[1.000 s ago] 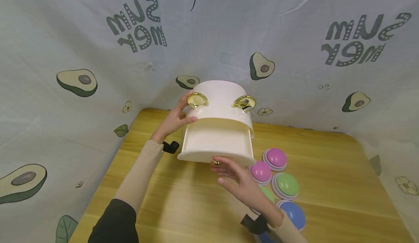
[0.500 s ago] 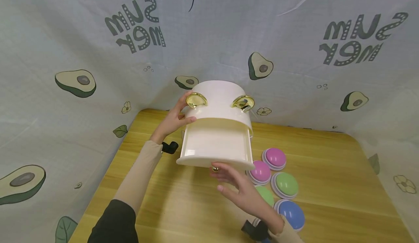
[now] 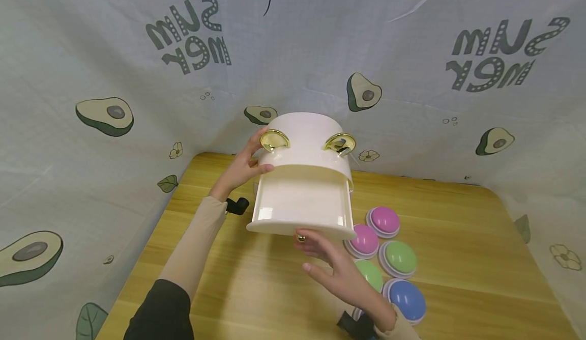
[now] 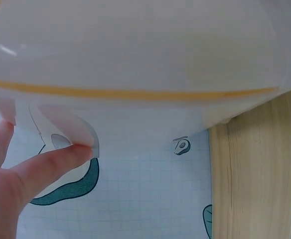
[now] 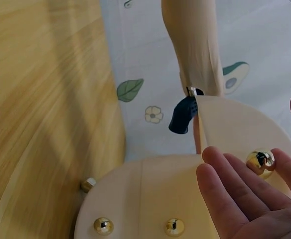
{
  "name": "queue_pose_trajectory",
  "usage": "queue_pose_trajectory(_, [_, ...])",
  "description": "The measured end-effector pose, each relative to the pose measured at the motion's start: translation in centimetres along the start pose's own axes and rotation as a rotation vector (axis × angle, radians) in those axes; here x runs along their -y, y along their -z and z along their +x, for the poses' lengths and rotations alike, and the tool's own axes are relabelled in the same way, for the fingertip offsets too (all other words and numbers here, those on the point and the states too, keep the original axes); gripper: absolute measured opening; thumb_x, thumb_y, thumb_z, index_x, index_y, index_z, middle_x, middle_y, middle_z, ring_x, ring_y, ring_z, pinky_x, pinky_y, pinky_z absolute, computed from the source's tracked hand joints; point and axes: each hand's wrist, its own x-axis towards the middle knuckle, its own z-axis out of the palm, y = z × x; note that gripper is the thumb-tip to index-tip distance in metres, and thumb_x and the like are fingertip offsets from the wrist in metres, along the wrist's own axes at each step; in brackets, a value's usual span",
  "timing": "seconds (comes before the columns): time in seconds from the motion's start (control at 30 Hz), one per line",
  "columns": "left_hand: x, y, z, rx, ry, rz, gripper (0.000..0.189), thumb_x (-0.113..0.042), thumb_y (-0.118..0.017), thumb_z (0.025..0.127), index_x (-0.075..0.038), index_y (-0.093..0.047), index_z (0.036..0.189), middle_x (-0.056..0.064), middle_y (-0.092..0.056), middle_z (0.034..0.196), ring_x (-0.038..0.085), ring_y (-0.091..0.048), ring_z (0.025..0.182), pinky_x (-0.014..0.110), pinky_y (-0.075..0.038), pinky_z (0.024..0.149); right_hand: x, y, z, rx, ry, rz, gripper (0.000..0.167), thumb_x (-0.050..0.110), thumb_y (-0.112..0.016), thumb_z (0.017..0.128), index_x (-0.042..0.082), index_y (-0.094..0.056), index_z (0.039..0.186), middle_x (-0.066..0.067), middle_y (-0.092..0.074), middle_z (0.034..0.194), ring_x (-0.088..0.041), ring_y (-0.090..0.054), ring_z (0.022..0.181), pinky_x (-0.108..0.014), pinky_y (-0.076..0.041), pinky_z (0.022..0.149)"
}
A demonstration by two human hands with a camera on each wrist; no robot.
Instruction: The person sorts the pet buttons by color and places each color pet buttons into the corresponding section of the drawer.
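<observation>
A white drawer cabinet [image 3: 306, 126] with gold ears stands at the back of the table. Its top drawer [image 3: 302, 195] is pulled well out, and nothing lies on the visible floor of it. My left hand [image 3: 242, 169] presses the cabinet's left side below the ear, thumb near the front edge; the left wrist view shows thumb and finger spread, tips on the glossy wall. My right hand [image 3: 336, 266] holds the drawer's gold knob [image 5: 260, 162] between index and middle fingers, thumb apart. Two lower knobs, a left one [image 5: 103, 225] and another [image 5: 175, 226], show in the right wrist view.
Right of the drawer lie several dome-topped buttons on white bases: pink [image 3: 383, 220], green [image 3: 400, 257] and blue [image 3: 407, 300] among them. My right forearm partly covers some. A printed avocado cloth [image 3: 293, 50] hangs behind the wooden table [image 3: 476, 258].
The drawer has slid slightly farther out toward me, with my right hand moving along on its knob; it is nearly still over the last half second. My left hand stays on the cabinet.
</observation>
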Motion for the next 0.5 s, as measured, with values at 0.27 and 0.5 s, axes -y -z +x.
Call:
queue_pose_trajectory(0.27, [0.0, 0.1, 0.0, -0.005, 0.006, 0.005, 0.087, -0.033, -0.070, 0.088, -0.027, -0.013, 0.154, 0.006, -0.022, 0.155, 0.027, -0.029, 0.136, 0.054, -0.039, 0.097, 0.5, 1.2, -1.4, 0.009, -0.035, 0.015, 0.062, -0.007, -0.059, 0.090, 0.005, -0.035, 0.146, -0.013, -0.055, 0.132, -0.028, -0.055, 0.118, -0.036, -0.044, 0.096])
queue_pose_trajectory(0.5, [-1.9, -0.1, -0.3, 0.003, 0.041, 0.009, 0.086, -0.012, -0.068, 0.089, -0.017, -0.011, 0.154, 0.016, -0.023, 0.153, 0.032, -0.028, 0.136, 0.054, -0.038, 0.099, 1.1, 3.1, -4.1, -0.094, -0.016, 0.059, 0.061, -0.020, -0.052, 0.085, -0.007, -0.034, 0.142, -0.018, -0.055, 0.129, -0.023, -0.054, 0.118, -0.029, -0.043, 0.096])
